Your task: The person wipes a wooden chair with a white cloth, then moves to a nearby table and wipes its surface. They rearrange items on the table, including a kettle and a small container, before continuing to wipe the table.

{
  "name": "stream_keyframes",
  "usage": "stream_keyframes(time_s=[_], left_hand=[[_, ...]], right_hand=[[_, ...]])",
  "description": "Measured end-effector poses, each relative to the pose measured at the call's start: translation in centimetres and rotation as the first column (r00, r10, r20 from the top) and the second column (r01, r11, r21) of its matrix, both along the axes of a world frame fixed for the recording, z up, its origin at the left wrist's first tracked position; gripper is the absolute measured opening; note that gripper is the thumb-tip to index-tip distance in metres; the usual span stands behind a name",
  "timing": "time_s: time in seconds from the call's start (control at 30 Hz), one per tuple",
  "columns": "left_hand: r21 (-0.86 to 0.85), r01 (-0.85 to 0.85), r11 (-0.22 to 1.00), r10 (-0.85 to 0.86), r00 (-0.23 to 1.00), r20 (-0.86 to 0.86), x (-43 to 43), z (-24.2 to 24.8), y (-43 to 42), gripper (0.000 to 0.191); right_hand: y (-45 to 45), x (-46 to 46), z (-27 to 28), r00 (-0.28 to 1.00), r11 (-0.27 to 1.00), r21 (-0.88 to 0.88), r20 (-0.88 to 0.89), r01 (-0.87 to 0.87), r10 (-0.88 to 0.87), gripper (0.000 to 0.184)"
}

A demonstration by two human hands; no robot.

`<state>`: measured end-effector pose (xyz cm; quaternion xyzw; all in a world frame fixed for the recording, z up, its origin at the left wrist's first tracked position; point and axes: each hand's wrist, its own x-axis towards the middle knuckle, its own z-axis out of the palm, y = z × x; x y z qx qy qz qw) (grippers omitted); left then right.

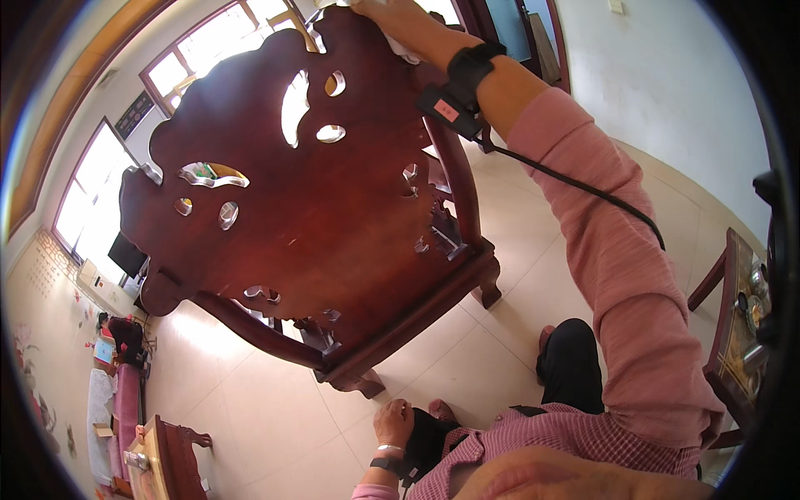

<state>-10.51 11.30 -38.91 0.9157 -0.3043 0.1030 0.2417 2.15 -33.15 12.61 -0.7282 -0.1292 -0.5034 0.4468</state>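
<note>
A carved, dark red wooden armchair point(300, 187) stands before me with its pierced back towards me. My right hand point(375, 7) reaches to the top of the chair back at the frame's upper edge, with a white cloth point(403, 51) under it, partly hidden by the hand and forearm. How its fingers lie is cut off and hard to see. My left hand point(394, 422) hangs low near my knee, its fingers curled, apart from the chair; whether it holds anything is not visible. Both wrists wear black straps with small devices.
A side table with metal and glass items point(728, 312) stands at the right. At lower left are a wooden table point(164, 462) and a long seat with a pink cover point(127, 400). A wall point(662, 69) runs along the upper right; windows are behind the chair. My feet are on the tiled floor.
</note>
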Motion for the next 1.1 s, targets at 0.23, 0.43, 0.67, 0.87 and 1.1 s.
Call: stream_keyframes(time_s=[0.23, 0.43, 0.67, 0.87, 1.1], left_hand=[[0.022, -0.023, 0.999, 0.024, 0.999, -0.029, -0.1, 0.2, -0.5, 0.014], [0.030, -0.058, 0.998, 0.060, 0.996, -0.072, -0.3, 0.1, -0.5, 0.015], [0.017, -0.034, 0.999, 0.034, 0.999, -0.013, -0.2, -0.2, -0.1, 0.013], [-0.008, -0.031, 0.999, 0.031, 0.999, -0.022, -0.7, 0.4, 0.7, 0.011], [-0.006, -0.038, 0.999, 0.038, 0.999, 0.001, -0.9, 0.3, 0.9, 0.012]], right_hand=[[-1.5, 0.4, -1.6, 0.938, 0.936, -0.087, -0.039, 0.340, -0.345, 0.053], [0.1, -4.6, 0.0, 0.982, 0.984, -0.055, 0.095, 0.170, -0.165, 0.039], [5.5, -2.9, 3.9, 0.754, 0.544, -0.522, 0.447, 0.657, -0.482, 0.035], [5.7, -1.7, 4.6, 0.640, 0.049, -0.683, 0.655, 0.729, -0.402, 0.036], [7.4, -4.0, 0.7, 0.546, 0.228, -0.527, 0.594, 0.819, -0.590, 0.038]])
